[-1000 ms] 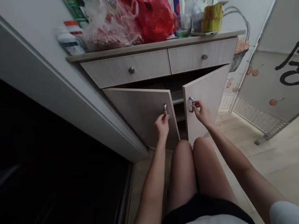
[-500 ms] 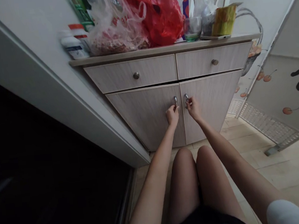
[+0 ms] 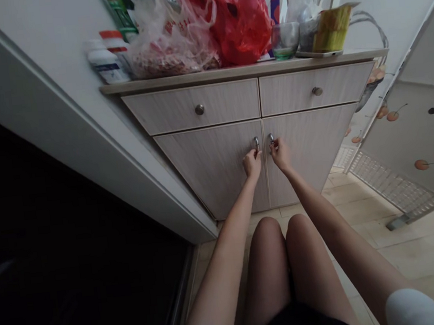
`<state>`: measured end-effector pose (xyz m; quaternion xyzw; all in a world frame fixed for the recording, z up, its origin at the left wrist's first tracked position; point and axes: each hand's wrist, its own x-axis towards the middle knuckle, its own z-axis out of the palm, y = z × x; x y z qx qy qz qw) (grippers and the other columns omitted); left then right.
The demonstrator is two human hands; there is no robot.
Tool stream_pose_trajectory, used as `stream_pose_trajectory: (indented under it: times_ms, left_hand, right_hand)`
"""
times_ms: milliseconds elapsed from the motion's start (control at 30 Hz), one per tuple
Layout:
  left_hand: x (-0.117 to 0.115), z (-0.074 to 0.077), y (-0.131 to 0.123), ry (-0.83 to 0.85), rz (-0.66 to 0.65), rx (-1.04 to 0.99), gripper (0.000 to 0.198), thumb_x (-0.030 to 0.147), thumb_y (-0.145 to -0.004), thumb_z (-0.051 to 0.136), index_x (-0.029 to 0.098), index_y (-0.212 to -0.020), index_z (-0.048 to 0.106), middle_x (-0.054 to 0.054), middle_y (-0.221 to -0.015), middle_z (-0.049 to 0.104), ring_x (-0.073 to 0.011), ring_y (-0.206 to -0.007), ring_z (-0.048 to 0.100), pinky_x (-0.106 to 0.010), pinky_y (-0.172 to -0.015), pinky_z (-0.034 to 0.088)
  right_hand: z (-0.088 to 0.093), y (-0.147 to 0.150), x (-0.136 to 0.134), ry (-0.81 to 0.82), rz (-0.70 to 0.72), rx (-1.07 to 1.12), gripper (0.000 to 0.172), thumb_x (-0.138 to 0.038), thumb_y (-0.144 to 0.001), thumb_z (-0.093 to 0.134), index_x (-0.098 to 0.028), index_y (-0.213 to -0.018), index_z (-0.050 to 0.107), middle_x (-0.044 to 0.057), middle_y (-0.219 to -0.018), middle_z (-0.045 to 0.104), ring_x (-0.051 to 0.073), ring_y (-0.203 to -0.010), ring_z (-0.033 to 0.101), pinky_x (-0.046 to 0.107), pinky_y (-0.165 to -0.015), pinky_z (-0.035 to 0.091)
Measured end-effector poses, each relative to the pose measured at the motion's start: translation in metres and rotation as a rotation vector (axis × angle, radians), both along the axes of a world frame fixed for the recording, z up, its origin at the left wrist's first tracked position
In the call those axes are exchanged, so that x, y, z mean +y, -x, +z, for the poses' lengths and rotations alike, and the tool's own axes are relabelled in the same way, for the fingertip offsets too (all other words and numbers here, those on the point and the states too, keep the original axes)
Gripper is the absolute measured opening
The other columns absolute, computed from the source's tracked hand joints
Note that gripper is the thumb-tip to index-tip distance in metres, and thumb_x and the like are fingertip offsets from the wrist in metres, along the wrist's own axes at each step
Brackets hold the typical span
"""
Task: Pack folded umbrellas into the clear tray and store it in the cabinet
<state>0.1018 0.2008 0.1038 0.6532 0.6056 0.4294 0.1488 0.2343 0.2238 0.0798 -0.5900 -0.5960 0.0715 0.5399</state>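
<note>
Both lower doors of a pale wood-grain cabinet are closed, meeting at a thin seam. My left hand [image 3: 253, 164] is closed on the metal handle [image 3: 256, 142] of the left door [image 3: 209, 163]. Just across the seam, my right hand [image 3: 280, 155] pinches the matching handle [image 3: 271, 137] of the right door [image 3: 315, 142]. Above them are a left drawer [image 3: 157, 109] and a right drawer [image 3: 287, 93], both closed, each with a round knob.
On the cabinet top [image 3: 246, 71] stand white bottles [image 3: 108, 65], a clear plastic bag [image 3: 174, 53], a red bag [image 3: 244, 30], a glass [image 3: 285, 41] and a yellow container [image 3: 330, 29]. A white wall edge borders the left; a cherry-patterned panel [image 3: 412, 137] stands right.
The doors have moved inward: the dark gap above them has closed. Both hands went with the handles and still hold them. The view has shifted slightly.
</note>
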Motion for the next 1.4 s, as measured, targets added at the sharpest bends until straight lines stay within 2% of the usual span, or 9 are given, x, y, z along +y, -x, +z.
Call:
stream_pose_trajectory:
  times_ms: [267, 500, 700, 767, 867, 933, 1067, 1233, 1400]
  left_hand:
    - [0.004, 0.003, -0.001, 0.032, 0.011, -0.013, 0.018, 0.026, -0.095, 0.062, 0.014, -0.1, 0.074, -0.016, -0.101, 0.076, -0.024, -0.095, 0.07, -0.029, -0.083, 0.046]
    - [0.005, 0.011, -0.004, 0.099, -0.033, -0.084, 0.015, 0.018, -0.092, 0.061, 0.014, -0.097, 0.074, -0.017, -0.105, 0.076, -0.0264, -0.103, 0.07, -0.035, -0.093, 0.049]
    - [-0.028, 0.0, -0.008, 0.123, -0.07, -0.197, 0.025, 0.015, -0.09, 0.06, 0.014, -0.114, 0.07, -0.016, -0.12, 0.073, -0.0228, -0.115, 0.067, -0.033, -0.098, 0.049]
    - [-0.049, -0.007, -0.001, 0.147, -0.064, -0.234, 0.019, 0.02, -0.092, 0.06, 0.013, -0.105, 0.071, -0.016, -0.11, 0.075, -0.0222, -0.107, 0.07, -0.031, -0.092, 0.052]
    - [-0.08, -0.011, 0.018, 0.225, -0.091, -0.283, 0.027, 0.033, -0.095, 0.056, 0.014, -0.079, 0.068, -0.008, -0.068, 0.07, -0.0177, -0.064, 0.068, -0.028, -0.064, 0.054]
    - [-0.094, -0.004, 0.032, 0.265, -0.11, -0.308, 0.042, 0.046, -0.096, 0.053, 0.017, -0.068, 0.062, 0.0, -0.048, 0.054, -0.0127, -0.041, 0.052, -0.024, -0.047, 0.043]
    - [-0.105, 0.032, 0.05, 0.258, -0.223, -0.469, 0.064, 0.071, -0.094, 0.039, 0.021, -0.055, 0.049, 0.005, -0.038, 0.034, -0.0079, -0.031, 0.031, -0.022, -0.038, 0.028]
    - [-0.099, 0.078, 0.045, 0.156, -0.247, -0.542, 0.078, 0.083, -0.09, 0.007, 0.023, -0.049, 0.036, 0.002, -0.037, 0.026, -0.0088, -0.032, 0.029, -0.023, -0.037, 0.024]
    - [-0.09, 0.089, 0.033, 0.081, -0.197, -0.515, 0.082, 0.079, -0.088, -0.009, 0.023, -0.05, 0.037, 0.0, -0.038, 0.026, -0.0109, -0.035, 0.033, -0.023, -0.038, 0.022]
  right_hand:
    - [0.001, 0.003, 0.003, 0.026, -0.02, 0.021, 0.02, -0.038, -0.096, 0.046, -0.021, -0.098, 0.055, 0.011, -0.093, 0.068, 0.024, -0.091, 0.064, 0.035, -0.081, 0.048]
    - [0.018, -0.002, 0.002, 0.133, 0.035, 0.04, 0.015, -0.031, -0.093, 0.052, -0.02, -0.101, 0.056, 0.013, -0.098, 0.071, 0.025, -0.09, 0.067, 0.038, -0.085, 0.05]
    - [0.028, -0.001, -0.015, 0.183, 0.017, 0.042, 0.028, -0.038, -0.092, 0.055, -0.017, -0.111, 0.056, 0.017, -0.106, 0.07, 0.028, -0.099, 0.067, 0.041, -0.09, 0.049]
    - [0.028, -0.003, -0.031, 0.149, 0.036, 0.05, 0.033, -0.042, -0.09, 0.057, -0.016, -0.11, 0.057, 0.018, -0.108, 0.069, 0.028, -0.098, 0.067, 0.04, -0.089, 0.049]
    - [0.029, -0.013, -0.06, 0.169, 0.149, 0.077, 0.038, -0.056, -0.09, 0.054, -0.018, -0.087, 0.059, 0.012, -0.088, 0.068, 0.023, -0.079, 0.065, 0.034, -0.076, 0.048]
    - [0.034, -0.021, -0.08, 0.212, 0.246, 0.122, 0.053, -0.069, -0.089, 0.049, -0.02, -0.071, 0.055, 0.005, -0.067, 0.059, 0.018, -0.062, 0.058, 0.03, -0.063, 0.042]
    - [0.065, -0.033, -0.108, 0.209, 0.373, 0.381, 0.07, -0.091, -0.079, 0.043, -0.024, -0.057, 0.035, -0.005, -0.051, 0.031, 0.009, -0.045, 0.03, 0.025, -0.047, 0.023]
    - [0.108, -0.031, -0.123, 0.251, 0.59, 0.662, 0.074, -0.098, -0.077, 0.027, -0.026, -0.057, 0.019, -0.008, -0.051, 0.015, 0.008, -0.043, 0.013, 0.025, -0.041, 0.013]
    - [0.119, -0.021, -0.13, 0.249, 0.568, 0.675, 0.074, -0.096, -0.08, 0.011, -0.026, -0.06, 0.022, -0.007, -0.049, 0.014, 0.01, -0.043, 0.01, 0.027, -0.038, 0.011]
